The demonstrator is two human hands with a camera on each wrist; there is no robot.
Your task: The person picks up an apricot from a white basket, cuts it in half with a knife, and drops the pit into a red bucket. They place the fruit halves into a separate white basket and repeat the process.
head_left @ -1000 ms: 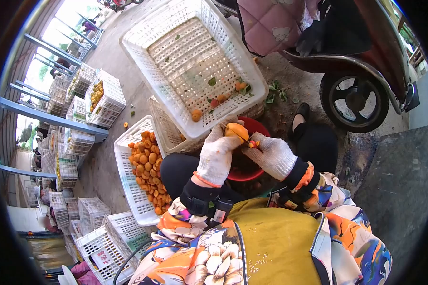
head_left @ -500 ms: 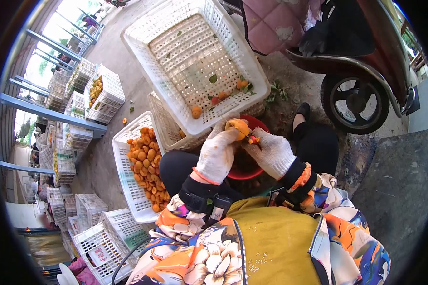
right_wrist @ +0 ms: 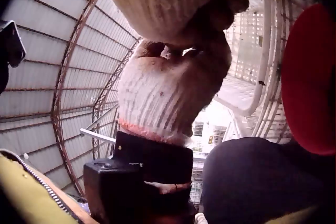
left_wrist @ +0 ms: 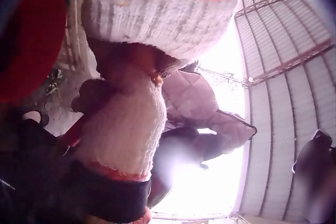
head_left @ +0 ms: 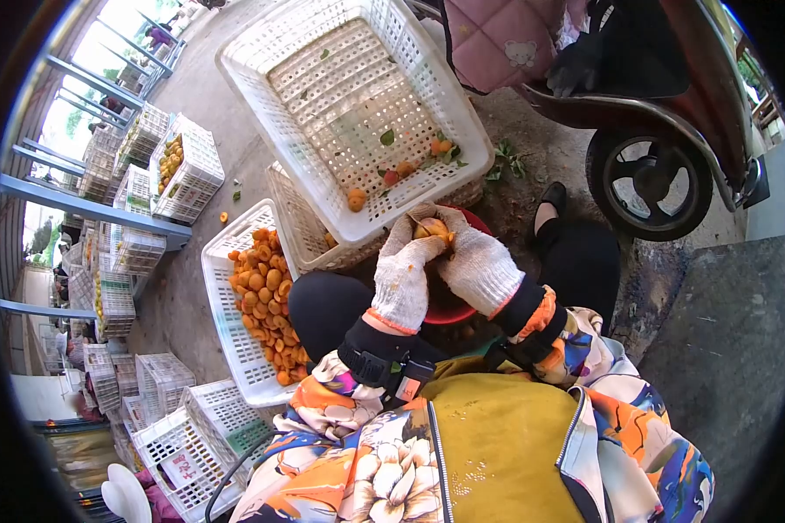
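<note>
A scooter (head_left: 663,131) stands at the upper right on the concrete floor (head_left: 201,96). In front of the person a big white crate (head_left: 262,61) tilts over a second one; it holds only a few orange fruits (head_left: 356,200) and green leaves. To the left a narrower white crate (head_left: 222,322) lies packed with orange fruit halves (head_left: 266,296). Farther left, stacked crates (head_left: 179,166) hold more fruit. A red basin (head_left: 452,309) sits between the person's knees, under the hands.

Both hands wear white knit gloves. The left hand (head_left: 403,275) curls its fingers up around an orange fruit (head_left: 433,230), held just above the basin's far rim. The right hand (head_left: 478,266) closes on the same fruit from the other side, fingers bent against it; whether it also grips a tool I cannot tell.
</note>
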